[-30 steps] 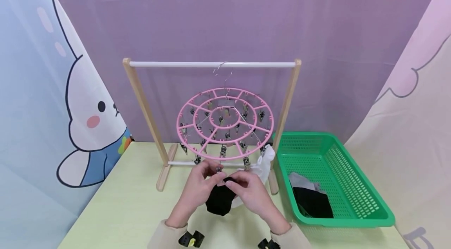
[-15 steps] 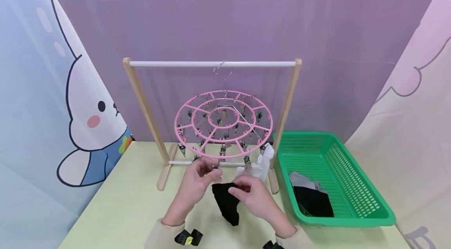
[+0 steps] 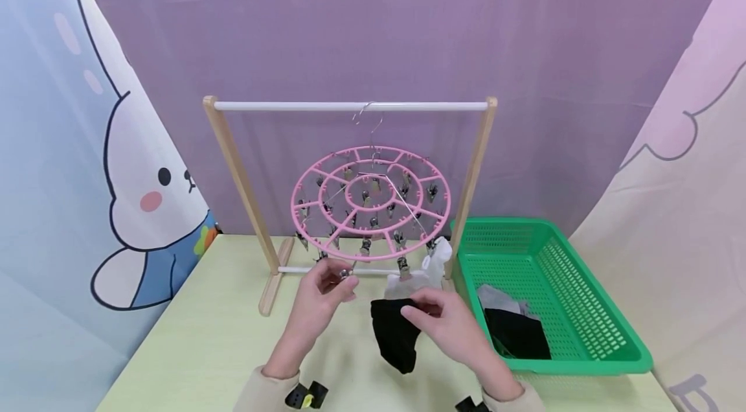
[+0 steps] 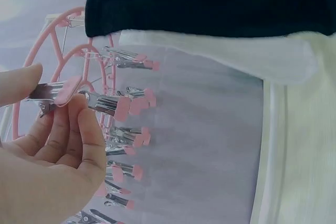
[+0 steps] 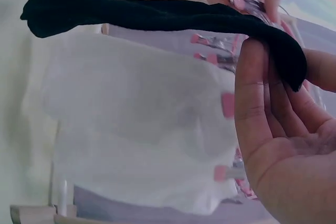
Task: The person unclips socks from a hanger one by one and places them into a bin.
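A black sock (image 3: 396, 335) hangs from my right hand (image 3: 453, 328), which pinches its top edge between thumb and fingers. In the right wrist view the sock (image 5: 157, 15) stretches sideways from those fingertips. My left hand (image 3: 317, 302) grips a metal clip (image 4: 55, 92) with pink tips, thumb on one side and curled fingers on the other. That clip belongs to a round pink drying hanger (image 3: 373, 259), just above my hands. A gap separates the sock from the left hand in the head view. White cloth (image 3: 436, 263) hangs from clips on the hanger's right side.
The hanger hooks over the white bar (image 3: 280, 106) of a wooden-legged rack. To the right stands a green basket (image 3: 583, 366) with a black cloth (image 3: 519, 334) and a grey cloth (image 3: 498, 300) inside. A purple curtain (image 3: 373, 23) closes off the back.
My right hand has moved right with the black sock, away from the left hand. The left hand has shifted slightly left with the clip. The hanger has swayed a little.
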Tool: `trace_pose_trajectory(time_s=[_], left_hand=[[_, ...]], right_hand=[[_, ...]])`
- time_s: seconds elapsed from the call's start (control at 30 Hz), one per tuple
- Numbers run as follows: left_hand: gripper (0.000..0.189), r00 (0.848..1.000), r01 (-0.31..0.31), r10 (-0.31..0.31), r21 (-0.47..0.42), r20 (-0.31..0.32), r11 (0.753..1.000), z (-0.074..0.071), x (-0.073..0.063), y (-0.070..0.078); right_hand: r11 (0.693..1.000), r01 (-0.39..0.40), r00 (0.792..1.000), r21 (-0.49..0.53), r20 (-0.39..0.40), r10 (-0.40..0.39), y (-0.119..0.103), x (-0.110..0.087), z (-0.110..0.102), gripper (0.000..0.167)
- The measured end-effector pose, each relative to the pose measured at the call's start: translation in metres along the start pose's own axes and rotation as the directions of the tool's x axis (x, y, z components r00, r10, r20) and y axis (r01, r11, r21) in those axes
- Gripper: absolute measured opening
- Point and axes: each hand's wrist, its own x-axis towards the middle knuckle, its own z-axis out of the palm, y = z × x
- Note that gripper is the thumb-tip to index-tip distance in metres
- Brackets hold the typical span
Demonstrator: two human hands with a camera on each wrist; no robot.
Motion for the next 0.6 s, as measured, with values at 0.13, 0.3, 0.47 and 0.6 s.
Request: trace_pose_trajectory(time_s=[0.13,0.3,0.47,0.6], left_hand=[[0.019,1.0,-0.006,0.007,0.007,-0.009,1.0,-0.001,0.001,-0.001],[0.023,0.999,-0.02,0.02,0.004,-0.026,1.0,-0.001,0.002,-0.002],[0.025,0.998,-0.033,0.033,0.005,-0.056,0.999,-0.003,0.003,-0.004],[0.028,0.997,-0.038,0.039,0.012,-0.069,0.999,-0.004,0.003,-0.005]], right_hand=[[1.0,-0.015,0.999,-0.012,-0.034,0.015,-0.001,-0.005,-0.012,0.018],[0.998,-0.058,0.995,0.001,-0.084,0.057,-0.007,-0.013,-0.03,0.02],[0.995,-0.09,0.984,0.031,-0.153,0.094,-0.012,-0.02,-0.048,0.023],[0.994,-0.104,0.972,0.023,-0.208,0.106,-0.012,-0.025,-0.061,0.022]])
